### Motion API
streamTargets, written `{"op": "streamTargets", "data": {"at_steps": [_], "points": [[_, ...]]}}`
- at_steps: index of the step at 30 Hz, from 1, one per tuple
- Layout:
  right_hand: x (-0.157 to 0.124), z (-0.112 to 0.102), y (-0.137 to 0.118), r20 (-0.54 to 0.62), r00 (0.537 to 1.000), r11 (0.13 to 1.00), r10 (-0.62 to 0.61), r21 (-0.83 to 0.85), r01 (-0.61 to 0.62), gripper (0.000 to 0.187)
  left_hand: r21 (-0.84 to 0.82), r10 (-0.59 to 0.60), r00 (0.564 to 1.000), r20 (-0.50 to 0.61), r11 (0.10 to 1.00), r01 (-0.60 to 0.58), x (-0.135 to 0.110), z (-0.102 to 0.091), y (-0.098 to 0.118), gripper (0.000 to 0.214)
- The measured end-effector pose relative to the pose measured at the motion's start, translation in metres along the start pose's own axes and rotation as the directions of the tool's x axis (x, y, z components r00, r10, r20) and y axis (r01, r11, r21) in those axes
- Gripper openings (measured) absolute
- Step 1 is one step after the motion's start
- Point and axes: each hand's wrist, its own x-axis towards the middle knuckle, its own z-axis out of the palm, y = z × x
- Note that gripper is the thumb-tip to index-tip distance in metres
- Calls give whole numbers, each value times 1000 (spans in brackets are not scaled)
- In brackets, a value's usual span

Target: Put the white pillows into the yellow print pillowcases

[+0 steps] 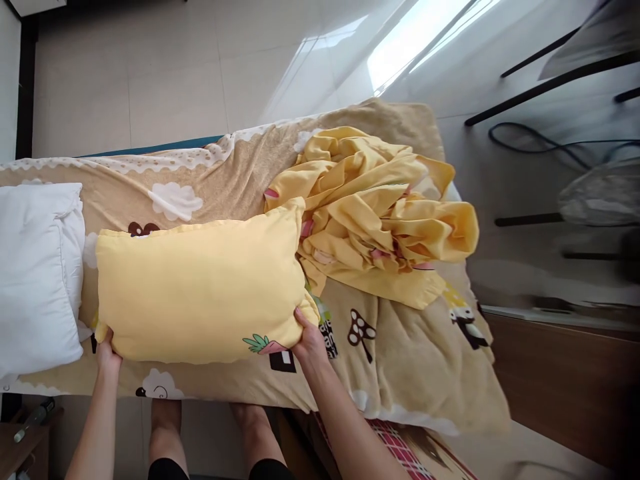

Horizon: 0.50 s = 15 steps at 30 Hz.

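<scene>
A yellow pillow (200,287) lies across the bed's tan cartoon-print blanket (400,347). My left hand (107,352) grips the pillow's lower left corner, fingers curled under it. My right hand (306,339) pinches the pillow's lower right corner, near a printed carrot on the case. Both hands are closed on the pillow at the bed's near edge.
A crumpled yellow sheet (375,213) is heaped on the bed to the right of the pillow. A white pillow (37,267) lies at the left end. A wooden cabinet (565,387) stands at right, cables (540,143) on the floor beyond. My legs show below the bed edge.
</scene>
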Motion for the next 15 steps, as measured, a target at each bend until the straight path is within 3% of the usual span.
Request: {"op": "streamTargets", "data": {"at_steps": [3,6,8,11,15], "points": [[2,6,-33,27,999,998,-43,45,42,53,-39,42,999,2,998,-42,-6,-13,31,56],[-5,-18,-66,100,988,993,-117,44,113,56,-103,117,992,51,988,-111,-19,-55,56,52],[-11,-39,-78,134,985,994,-107,4,108,56,-135,171,984,49,977,-164,-29,-81,61,49],[-16,-63,-67,144,990,997,4,-82,8,52,-94,125,992,-21,988,-126,-38,-97,43,45],[-15,-78,-20,38,999,966,36,-256,-25,45,-47,-91,993,-82,995,87,-42,-90,-3,35]]}}
